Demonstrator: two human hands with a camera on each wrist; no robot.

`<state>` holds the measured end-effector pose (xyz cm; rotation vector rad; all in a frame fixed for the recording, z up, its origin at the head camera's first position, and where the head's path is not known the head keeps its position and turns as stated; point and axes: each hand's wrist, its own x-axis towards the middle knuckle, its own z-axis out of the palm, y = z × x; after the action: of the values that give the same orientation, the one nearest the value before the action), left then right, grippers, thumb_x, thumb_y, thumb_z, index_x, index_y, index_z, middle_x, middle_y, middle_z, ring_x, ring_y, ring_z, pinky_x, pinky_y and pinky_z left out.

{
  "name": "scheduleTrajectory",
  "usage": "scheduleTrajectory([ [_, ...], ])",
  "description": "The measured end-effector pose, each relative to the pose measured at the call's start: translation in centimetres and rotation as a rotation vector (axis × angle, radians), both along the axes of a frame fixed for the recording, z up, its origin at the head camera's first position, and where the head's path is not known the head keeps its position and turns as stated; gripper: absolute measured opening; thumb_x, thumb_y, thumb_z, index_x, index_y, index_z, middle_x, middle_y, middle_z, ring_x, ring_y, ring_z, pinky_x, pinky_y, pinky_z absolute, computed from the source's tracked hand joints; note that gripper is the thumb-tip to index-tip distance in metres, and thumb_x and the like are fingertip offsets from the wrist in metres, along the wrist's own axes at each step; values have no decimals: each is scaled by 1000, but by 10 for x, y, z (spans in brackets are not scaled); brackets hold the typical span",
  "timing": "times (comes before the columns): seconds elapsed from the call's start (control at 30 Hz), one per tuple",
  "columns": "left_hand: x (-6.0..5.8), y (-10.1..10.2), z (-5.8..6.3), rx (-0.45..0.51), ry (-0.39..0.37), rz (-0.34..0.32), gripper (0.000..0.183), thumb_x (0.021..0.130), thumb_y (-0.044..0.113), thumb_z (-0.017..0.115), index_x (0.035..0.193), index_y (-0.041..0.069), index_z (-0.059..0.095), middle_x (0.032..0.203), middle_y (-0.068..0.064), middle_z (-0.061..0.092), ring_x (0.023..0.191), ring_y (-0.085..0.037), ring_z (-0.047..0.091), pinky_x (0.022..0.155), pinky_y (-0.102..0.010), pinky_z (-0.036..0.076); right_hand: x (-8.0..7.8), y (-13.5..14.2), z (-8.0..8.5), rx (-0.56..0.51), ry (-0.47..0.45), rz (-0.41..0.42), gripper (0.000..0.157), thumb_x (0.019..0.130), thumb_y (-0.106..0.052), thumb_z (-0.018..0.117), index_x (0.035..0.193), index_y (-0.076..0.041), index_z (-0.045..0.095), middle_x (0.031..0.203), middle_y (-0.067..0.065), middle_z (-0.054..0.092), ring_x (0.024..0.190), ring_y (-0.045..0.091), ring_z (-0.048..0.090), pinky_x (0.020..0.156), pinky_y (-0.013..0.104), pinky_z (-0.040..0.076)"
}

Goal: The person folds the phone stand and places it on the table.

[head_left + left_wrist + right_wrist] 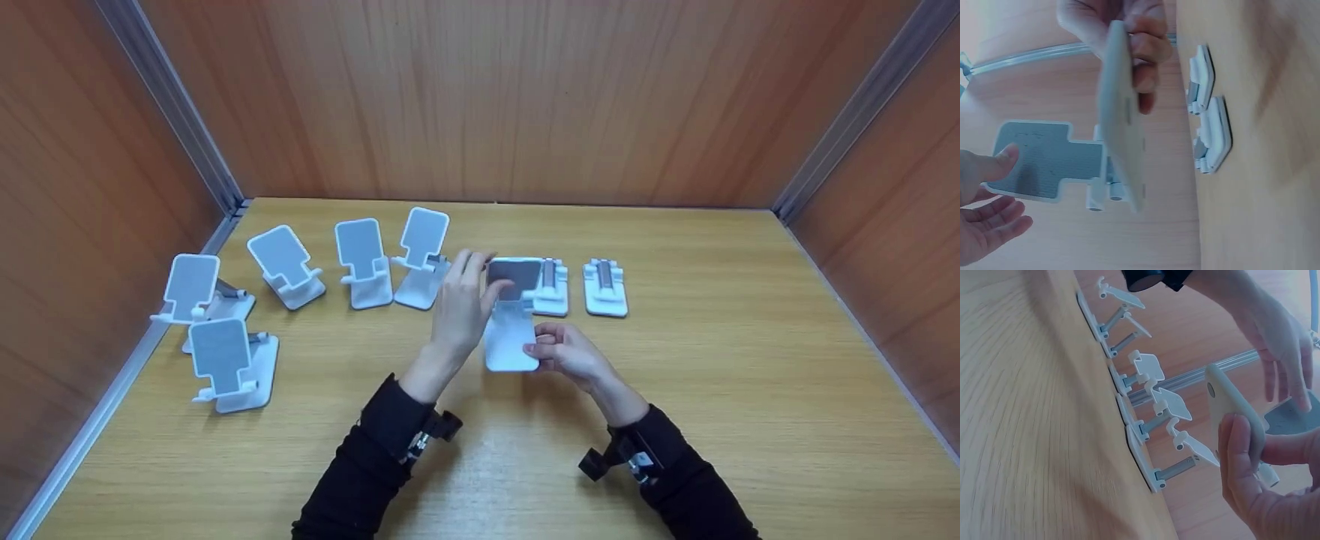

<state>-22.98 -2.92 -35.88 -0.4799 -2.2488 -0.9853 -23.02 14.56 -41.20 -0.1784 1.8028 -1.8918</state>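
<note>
Both hands hold a white folding phone stand [510, 341] above the table, its upper plate unfolded from the base. My left hand [457, 307] pinches the upper plate's far end. In the left wrist view its thumb lies on the grey pad [1044, 154], with the other fingers behind the plate. My right hand [568, 354] grips the base near its lower right corner. The right wrist view shows that thumb on one face of the base [1224, 396] and the fingers on the other.
Several unfolded phone stands [360, 255] stand in a curved row along the left and back of the wooden table [712, 360]. Two folded stands lie just behind the held one, among them a folded stand [605, 289] at the right. Wooden panels [495, 97] enclose the table.
</note>
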Motion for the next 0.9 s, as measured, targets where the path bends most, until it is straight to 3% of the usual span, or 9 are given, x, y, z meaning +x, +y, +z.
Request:
scheduleTrajectory([
  [0.17, 1, 1, 4, -32, 94, -11, 22, 81, 2, 61, 103, -3, 59, 94, -11, 55, 85, -22, 55, 73, -28, 47, -1, 0, -1, -11, 0, 7, 25, 83, 1, 54, 104, 10, 43, 81, 7, 64, 76, 17, 62, 68, 31, 52],
  [0.33, 0, 0, -1, -46, 129, 1, 18, 80, -5, 60, 97, -3, 59, 90, -11, 55, 83, -21, 55, 72, -25, 48, 0, -1, -1, 11, 9, 0, 27, 83, 2, 54, 105, 12, 43, 80, 8, 62, 73, 17, 61, 62, 27, 53],
  [0.9, 2, 6, -19, -28, 306, -19, 17, 71, -17, 59, 82, -4, 56, 77, -9, 50, 71, -19, 53, 66, -21, 49, -6, -1, -6, 93, -15, -150, 36, 81, 0, 55, 113, 12, 44, 94, 17, 57, 76, 21, 60, 62, 31, 53],
])
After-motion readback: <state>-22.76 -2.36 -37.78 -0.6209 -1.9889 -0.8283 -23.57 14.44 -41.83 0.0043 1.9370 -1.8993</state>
